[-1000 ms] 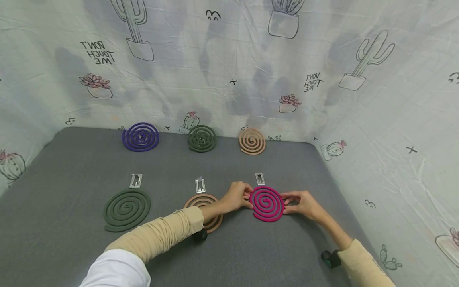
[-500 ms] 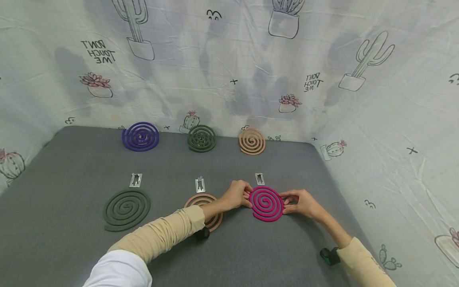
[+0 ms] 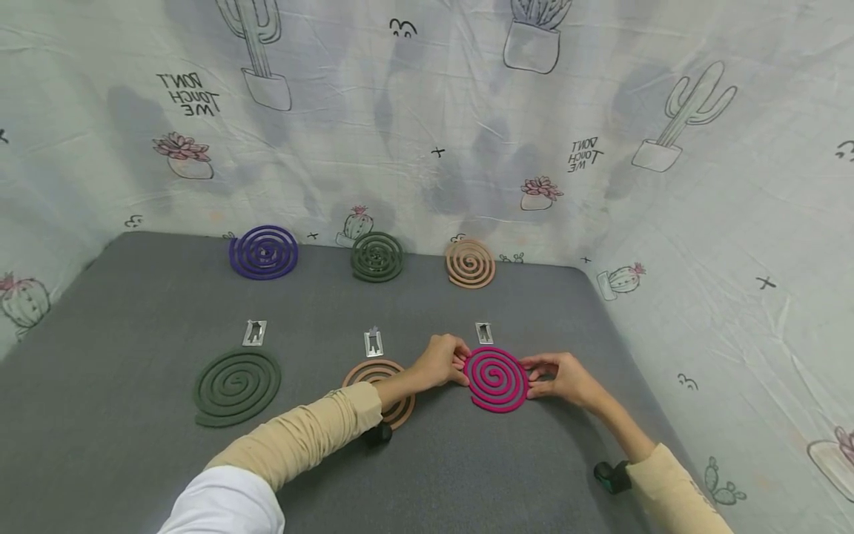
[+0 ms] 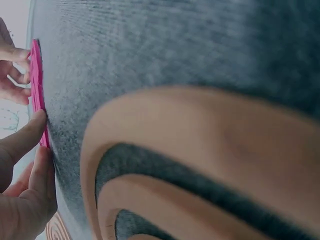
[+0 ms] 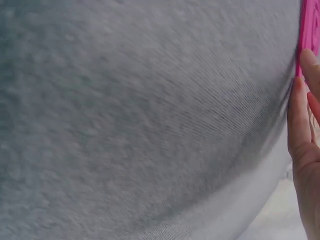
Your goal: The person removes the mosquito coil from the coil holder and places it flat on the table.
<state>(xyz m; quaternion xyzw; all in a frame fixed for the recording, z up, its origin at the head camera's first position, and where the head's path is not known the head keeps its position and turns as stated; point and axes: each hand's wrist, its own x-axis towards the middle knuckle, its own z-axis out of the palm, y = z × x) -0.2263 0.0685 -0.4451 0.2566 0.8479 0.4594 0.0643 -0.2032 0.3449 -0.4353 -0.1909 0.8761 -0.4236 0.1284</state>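
Observation:
A magenta mosquito coil point(image 3: 496, 380) lies flat at the right front of the grey table, just in front of a small metal coil stand point(image 3: 484, 333). My left hand point(image 3: 439, 363) pinches its left edge between thumb and fingers. On the opposite edge, my right hand point(image 3: 562, 380) pinches the coil the same way. In the left wrist view the magenta coil point(image 4: 37, 80) appears edge-on, low over the cloth. Under my left forearm is a tan coil point(image 3: 403, 412), partly hidden by the wrist and sleeve.
A green coil point(image 3: 236, 387) lies front left, with a metal stand point(image 3: 255, 333) behind it; another stand point(image 3: 373, 343) is in the middle. Along the back sit a purple coil point(image 3: 246, 254), a dark green coil point(image 3: 376, 276) and a tan coil point(image 3: 470, 282), before a printed cloth wall point(image 3: 333, 133).

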